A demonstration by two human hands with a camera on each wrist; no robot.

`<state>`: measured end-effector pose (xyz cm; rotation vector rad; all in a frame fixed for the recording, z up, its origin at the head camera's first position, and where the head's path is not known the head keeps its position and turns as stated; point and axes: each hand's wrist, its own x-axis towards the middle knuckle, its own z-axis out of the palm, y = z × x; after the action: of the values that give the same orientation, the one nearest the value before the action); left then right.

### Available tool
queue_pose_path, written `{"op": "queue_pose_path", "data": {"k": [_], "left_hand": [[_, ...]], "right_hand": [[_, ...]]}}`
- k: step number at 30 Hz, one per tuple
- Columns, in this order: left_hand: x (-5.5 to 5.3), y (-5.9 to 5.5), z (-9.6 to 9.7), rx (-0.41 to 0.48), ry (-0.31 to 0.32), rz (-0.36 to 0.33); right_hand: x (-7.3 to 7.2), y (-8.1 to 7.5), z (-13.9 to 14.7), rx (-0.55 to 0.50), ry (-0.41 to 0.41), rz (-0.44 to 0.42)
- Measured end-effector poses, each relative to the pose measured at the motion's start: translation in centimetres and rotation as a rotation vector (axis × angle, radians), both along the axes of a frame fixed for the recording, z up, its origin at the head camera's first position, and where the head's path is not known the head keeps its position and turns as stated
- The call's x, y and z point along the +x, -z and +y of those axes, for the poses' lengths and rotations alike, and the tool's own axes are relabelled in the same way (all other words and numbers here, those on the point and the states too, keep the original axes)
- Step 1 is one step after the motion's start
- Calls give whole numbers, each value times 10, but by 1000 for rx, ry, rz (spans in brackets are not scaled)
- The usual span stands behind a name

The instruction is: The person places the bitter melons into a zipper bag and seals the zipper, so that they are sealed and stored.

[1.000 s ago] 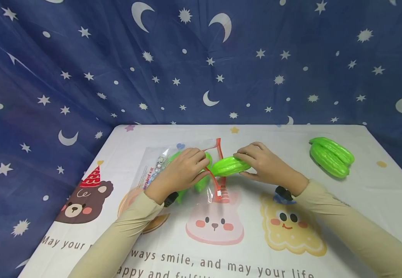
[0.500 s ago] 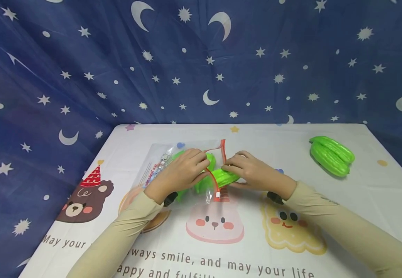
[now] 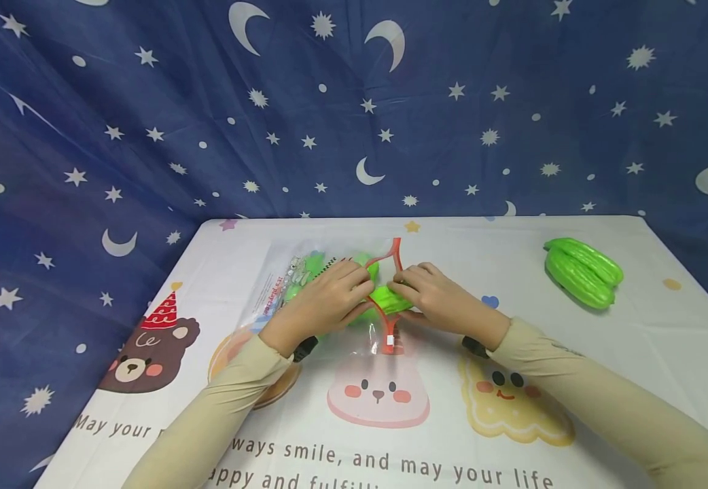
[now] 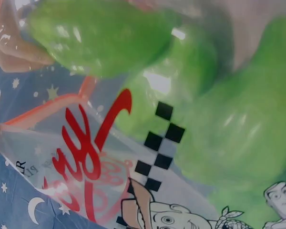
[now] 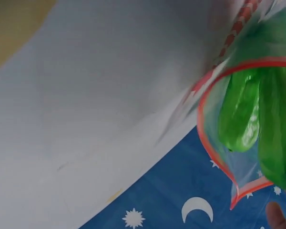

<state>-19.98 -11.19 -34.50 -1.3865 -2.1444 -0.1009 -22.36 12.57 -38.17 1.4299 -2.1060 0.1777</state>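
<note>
A clear zip bag with an orange-red zip edge lies on its side, mouth to the right. My left hand pinches the near lip of its mouth. My right hand grips a shiny green ridged fruit, like a star fruit, whose left end is inside the opening. The right wrist view shows this held star fruit at the open mouth, beside another green fruit. Several green fruits fill the bag in the left wrist view, blurred behind red print and cartoon figures.
Another green star fruit lies at the right of the white printed tablecloth. A dark blue curtain with moons and stars hangs behind the table and along its left side.
My right hand has moved left, carrying the star fruit from outside into the bag's mouth. My left hand keeps its pinch on the lip, almost in place; the mouth has spread wider.
</note>
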Motion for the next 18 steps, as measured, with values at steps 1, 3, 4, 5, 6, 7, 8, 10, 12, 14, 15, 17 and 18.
{"op": "queue_pose_path", "data": {"k": [1, 3, 4, 5, 6, 7, 8, 10, 12, 14, 15, 17, 18], "left_hand": [[0, 0, 0, -1, 1, 2], [0, 1, 0, 1, 5, 8], [0, 2, 0, 2, 6, 11], [0, 2, 0, 2, 4, 16], [-1, 2, -1, 4, 3, 18], [-1, 3, -1, 6, 2, 16], [-1, 3, -1, 9, 1, 13], [-2, 3, -2, 11, -3, 6], [-2, 2, -2, 14, -6, 0], [-3, 2, -2, 15, -7, -3], [-3, 3, -2, 15, -8, -4], [-4, 3, -3, 13, -12, 1], [-4, 3, -3, 13, -14, 3]], "right_hand": [[-1, 1, -1, -5, 16, 1], [-2, 2, -2, -12, 47, 1], [-3, 3, -2, -14, 60, -3], [-4, 3, -3, -17, 70, -9], [-5, 4, -3, -21, 76, -16], [-5, 5, -3, -23, 76, -29], [-6, 5, -3, -22, 74, -41], [-7, 6, -4, -20, 61, -68], [-7, 6, -4, -14, 42, -95], [-8, 6, -4, -7, 28, -111], [-8, 7, -4, -7, 21, -118], [-8, 7, -4, 0, 11, -127], [-9, 7, -4, 6, 7, -127]]}}
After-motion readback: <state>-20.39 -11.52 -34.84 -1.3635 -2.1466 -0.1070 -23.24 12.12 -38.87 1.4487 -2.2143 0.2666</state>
